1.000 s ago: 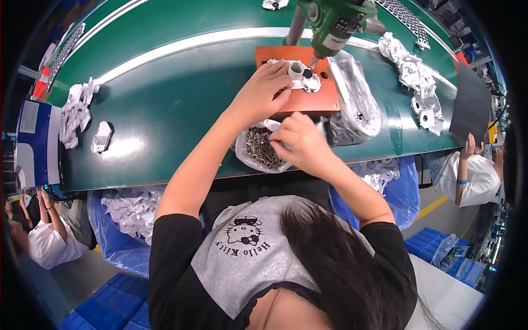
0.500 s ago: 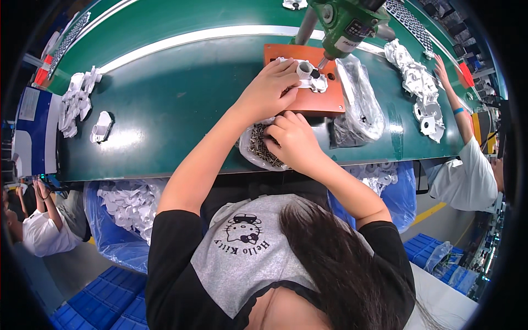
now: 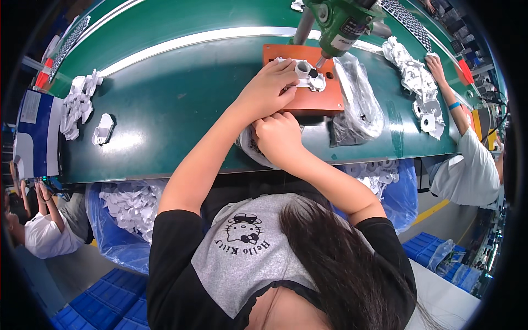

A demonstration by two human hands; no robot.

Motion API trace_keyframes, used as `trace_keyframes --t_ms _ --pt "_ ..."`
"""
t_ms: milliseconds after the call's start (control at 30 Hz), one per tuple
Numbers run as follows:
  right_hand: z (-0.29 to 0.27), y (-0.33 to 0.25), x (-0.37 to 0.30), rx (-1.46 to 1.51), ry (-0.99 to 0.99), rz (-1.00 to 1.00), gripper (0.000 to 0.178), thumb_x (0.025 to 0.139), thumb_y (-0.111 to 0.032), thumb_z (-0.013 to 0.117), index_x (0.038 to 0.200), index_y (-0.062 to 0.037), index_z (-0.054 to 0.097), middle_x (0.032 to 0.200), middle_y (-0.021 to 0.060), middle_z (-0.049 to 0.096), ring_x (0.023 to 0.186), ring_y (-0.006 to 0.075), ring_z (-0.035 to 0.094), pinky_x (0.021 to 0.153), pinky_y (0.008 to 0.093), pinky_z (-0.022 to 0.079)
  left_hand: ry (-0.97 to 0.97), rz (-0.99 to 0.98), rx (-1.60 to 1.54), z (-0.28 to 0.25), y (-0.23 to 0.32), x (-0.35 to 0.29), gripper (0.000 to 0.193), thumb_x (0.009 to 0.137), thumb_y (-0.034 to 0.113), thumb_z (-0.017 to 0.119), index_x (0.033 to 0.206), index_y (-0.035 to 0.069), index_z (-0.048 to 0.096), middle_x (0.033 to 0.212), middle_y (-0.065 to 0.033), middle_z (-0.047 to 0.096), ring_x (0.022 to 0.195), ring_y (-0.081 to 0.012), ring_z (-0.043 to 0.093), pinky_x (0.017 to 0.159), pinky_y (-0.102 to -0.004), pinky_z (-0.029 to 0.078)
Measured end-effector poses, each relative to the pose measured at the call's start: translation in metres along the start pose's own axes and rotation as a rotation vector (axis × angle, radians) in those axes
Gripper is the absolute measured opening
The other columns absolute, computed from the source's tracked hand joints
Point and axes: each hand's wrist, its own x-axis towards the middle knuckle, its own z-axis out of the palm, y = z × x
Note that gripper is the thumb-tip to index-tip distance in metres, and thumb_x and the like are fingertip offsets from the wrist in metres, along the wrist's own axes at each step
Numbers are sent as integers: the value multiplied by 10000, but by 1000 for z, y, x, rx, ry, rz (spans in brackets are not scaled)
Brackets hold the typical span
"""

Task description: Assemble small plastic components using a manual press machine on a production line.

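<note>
Right hand [image 3: 279, 140], fingers curled, has shifted left since a moment earlier and now covers most of the plastic bag [image 3: 251, 149]; whether it holds anything cannot be told. Left hand [image 3: 268, 89] still grasps the white part [image 3: 316, 83] on the orange block [image 3: 319, 102], beneath the green machine [image 3: 342, 25].

Room leftward — green press [image 3: 342, 26] ahead

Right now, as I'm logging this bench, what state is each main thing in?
Left hand, laid over white part
Right hand, curled, fingertips hidden
White part, partly covered, on orange block
Orange block, flat on bench
Small bag, partly covered
Clear bag, crumpled
Left blue bag, open, holding white pieces
</note>
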Motion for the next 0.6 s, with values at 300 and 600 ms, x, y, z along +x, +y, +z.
trace_keyframes --t_ms 300,600 --pt "-15 6 10 69 -258 -13 70 610 -98 626 652 -43 620 617 133 621 575 266 633 551 366 497 -28 -20 15 1 -1 1 196 831 170 572 979 42 569 1287 -127 500 1270 -299 388 1068 -399 306" --pt "-28 22 0 446 -49 -43 95 691 -108 599 684 -16 574 622 144 591 588 315 606 598 400 500 -18 -25 9 0 1 0 189 827 176 571 955 37 585 1304 -123 489 1276 -288 382 1070 -393 304"
